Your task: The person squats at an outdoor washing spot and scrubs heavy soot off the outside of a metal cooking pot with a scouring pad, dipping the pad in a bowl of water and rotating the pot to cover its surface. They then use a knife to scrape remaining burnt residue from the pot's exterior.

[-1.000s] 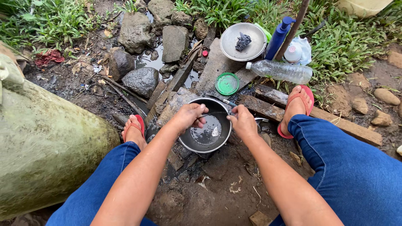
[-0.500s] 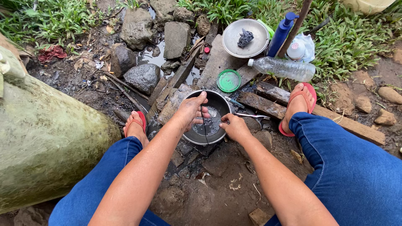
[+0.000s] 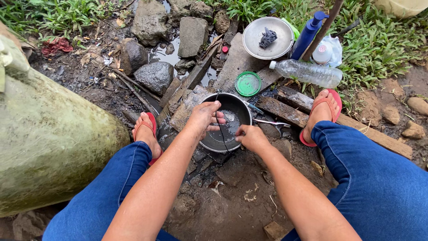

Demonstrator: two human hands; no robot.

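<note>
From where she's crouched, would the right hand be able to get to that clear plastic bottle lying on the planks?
Probably yes. The right hand rests on the pot rim, and the bottle lies beyond it on the planks near the right foot. Nothing blocks the way, though it looks like a forward stretch.

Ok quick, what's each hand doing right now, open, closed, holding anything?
Left hand: open, fingers spread inside the dark pot, holding nothing.
Right hand: closed on the pot's near rim.

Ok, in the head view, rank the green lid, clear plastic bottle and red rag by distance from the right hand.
From the right hand:
1. Green lid, just beyond the pot.
2. Clear plastic bottle, lying farther up and right.
3. Red rag, far upper left by the grass.
</note>
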